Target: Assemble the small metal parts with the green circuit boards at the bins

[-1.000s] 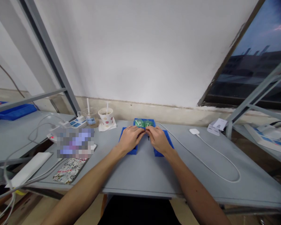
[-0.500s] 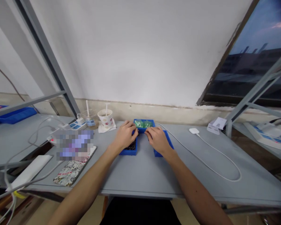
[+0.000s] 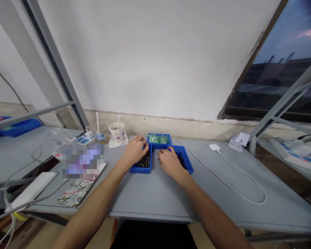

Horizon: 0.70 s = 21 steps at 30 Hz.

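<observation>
My left hand [image 3: 135, 151] reaches over the left blue bin [image 3: 141, 170], its fingers curled down at the far end with the tips partly hidden. Small dark shiny parts [image 3: 144, 159] fill that bin; their kind is too small to tell. My right hand [image 3: 170, 162] lies at the left side of the right blue bin [image 3: 188, 159], fingers bent a little and apart. Nothing shows between them. Dark contents [image 3: 181, 159] show inside this bin, partly covered by the hand. Behind both stands a third blue bin [image 3: 159, 135] holding green-and-clear packets [image 3: 158, 139].
To the left are a paper cup [image 3: 116, 134] with a straw, a plastic cup [image 3: 100, 133], a power strip [image 3: 85, 138] and a patterned flat case [image 3: 80, 190] beside a blurred patch. A white charging cable [image 3: 238, 169] curves across the right, near a small folded card [image 3: 239, 141].
My right hand has moved slightly left and down, its fingers spreading, and more of the right bin shows. The left hand has shifted slightly left, uncovering more dark parts.
</observation>
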Available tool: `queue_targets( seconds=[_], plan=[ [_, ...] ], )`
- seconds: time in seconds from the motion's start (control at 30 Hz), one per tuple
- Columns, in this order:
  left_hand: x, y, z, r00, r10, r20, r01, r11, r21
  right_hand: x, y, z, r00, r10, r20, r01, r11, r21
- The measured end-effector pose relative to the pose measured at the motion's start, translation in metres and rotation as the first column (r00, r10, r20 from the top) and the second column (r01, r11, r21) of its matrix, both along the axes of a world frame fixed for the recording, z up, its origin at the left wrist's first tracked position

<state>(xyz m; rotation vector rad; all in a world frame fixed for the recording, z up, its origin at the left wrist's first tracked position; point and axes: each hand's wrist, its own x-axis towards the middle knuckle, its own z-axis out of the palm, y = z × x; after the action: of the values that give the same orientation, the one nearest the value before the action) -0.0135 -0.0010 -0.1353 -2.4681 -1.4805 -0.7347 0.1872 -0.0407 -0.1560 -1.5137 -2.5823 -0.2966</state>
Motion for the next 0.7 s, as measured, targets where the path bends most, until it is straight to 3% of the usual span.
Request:
queue_targets(
  seconds=[0.3, 0.57, 0.7],
  plan=[
    [0.0072, -0.0036, -0.0023, 0.994, -0.106, 0.002, 0.106, 0.994, -0.004, 0.0027, -0.0001, 0.0, 0.997, 0.038, 0.074, -0.033, 0.997, -0.072],
    [0.0074, -0.0055, -0.0001, 0.992, -0.124, 0.011, 0.124, 0.992, 0.0, 0.0025, 0.0009, 0.0025, 0.999, 0.05, 0.018, -0.048, 0.993, -0.108],
    [0.0075, -0.0054, 0.0003, 0.991, -0.135, 0.019, 0.134, 0.991, 0.006, 0.0022, -0.0001, 0.0019, 0.999, 0.04, -0.031, -0.042, 0.998, -0.056]
  ],
)
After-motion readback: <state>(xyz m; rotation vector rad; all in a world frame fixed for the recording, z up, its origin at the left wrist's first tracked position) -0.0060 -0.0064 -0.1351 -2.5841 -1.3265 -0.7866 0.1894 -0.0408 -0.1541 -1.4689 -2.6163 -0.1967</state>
